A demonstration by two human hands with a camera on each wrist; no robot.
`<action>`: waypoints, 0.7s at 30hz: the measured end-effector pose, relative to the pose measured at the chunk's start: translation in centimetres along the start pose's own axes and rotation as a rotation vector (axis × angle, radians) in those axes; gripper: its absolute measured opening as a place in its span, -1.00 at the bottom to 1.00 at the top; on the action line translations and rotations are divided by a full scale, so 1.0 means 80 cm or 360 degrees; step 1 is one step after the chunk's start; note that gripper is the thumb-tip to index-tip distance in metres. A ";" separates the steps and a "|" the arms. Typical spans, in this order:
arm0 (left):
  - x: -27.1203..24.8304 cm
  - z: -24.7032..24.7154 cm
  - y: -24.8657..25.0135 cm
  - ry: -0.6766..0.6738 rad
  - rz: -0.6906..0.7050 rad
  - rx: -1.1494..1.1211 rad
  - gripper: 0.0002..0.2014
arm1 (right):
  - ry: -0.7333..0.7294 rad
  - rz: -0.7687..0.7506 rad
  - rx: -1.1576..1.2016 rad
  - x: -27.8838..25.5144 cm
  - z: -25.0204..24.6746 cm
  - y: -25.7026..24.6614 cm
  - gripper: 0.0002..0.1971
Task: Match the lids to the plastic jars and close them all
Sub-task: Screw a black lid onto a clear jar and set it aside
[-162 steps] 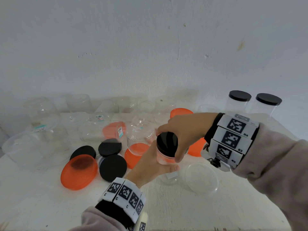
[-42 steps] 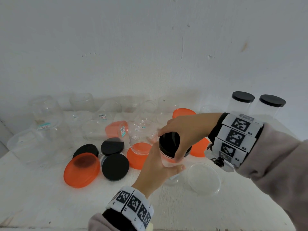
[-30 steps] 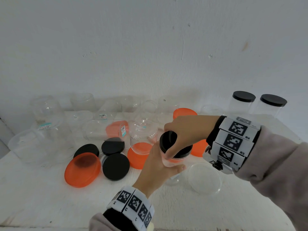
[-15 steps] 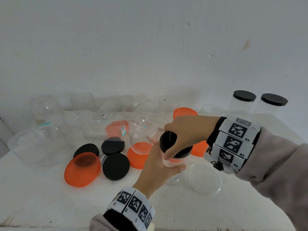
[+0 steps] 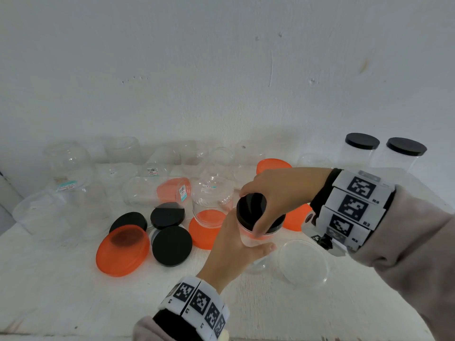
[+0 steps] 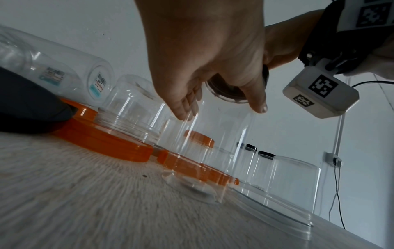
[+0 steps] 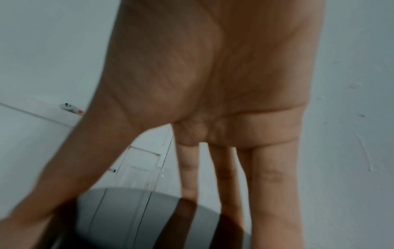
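A: While threading black lid (image 5: 251, 209) on, where's clear jar (image 5: 248, 238)?
B: Upright on table (image 5: 283, 313). Left hand (image 5: 232, 252) wraps wall, right hand (image 5: 275, 195) clamps lid rim.
A: Handling?
B: Probably light, slick, thin-walled. Grip high, gently.

A plain recording setup (not a lived-in room): bare white wall (image 5: 221, 70), white table (image 5: 73, 303), a cabled stand (image 6: 339, 134) at the right.

White table (image 5: 61, 291) carries clear jars (image 5: 211, 198), orange lids (image 5: 123, 249), black lids (image 5: 171, 246).
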State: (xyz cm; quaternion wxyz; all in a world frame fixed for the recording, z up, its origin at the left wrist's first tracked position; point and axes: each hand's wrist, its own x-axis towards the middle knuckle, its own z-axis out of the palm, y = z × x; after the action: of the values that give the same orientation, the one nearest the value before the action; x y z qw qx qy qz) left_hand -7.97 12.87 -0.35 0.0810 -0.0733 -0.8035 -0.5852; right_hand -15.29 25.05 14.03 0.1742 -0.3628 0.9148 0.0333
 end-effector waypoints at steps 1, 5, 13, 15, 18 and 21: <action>0.000 0.000 0.001 0.0000 0.0015 -0.0004 -0.26 | 0.0041 0.0036 -0.0006 0.000 0.003 0.000 -0.26; 0.001 0.002 -0.002 0.0004 0.0009 0.0007 -0.21 | 0.0066 0.0119 0.0035 0.001 0.011 0.001 -0.24; -0.001 0.003 -0.006 0.0000 -0.0042 0.0009 -0.20 | -0.0108 -0.0109 0.0047 -0.004 -0.002 0.001 -0.18; -0.001 0.002 -0.005 0.0008 -0.0030 0.0006 -0.22 | -0.0069 -0.0081 0.0025 -0.002 -0.001 0.001 -0.21; 0.000 0.002 -0.004 0.0004 -0.0001 -0.0007 -0.24 | 0.0027 0.0033 -0.0032 0.001 0.005 -0.001 -0.29; 0.000 0.002 -0.003 0.0006 -0.0025 0.0000 -0.23 | 0.0095 0.0105 -0.0040 0.002 0.012 -0.004 -0.32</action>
State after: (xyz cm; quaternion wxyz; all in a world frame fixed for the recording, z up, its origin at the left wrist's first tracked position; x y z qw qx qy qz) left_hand -8.01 12.92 -0.58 0.0781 -0.0660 -0.8038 -0.5861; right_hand -14.91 24.86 13.06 0.1411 -0.3355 0.9306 0.0396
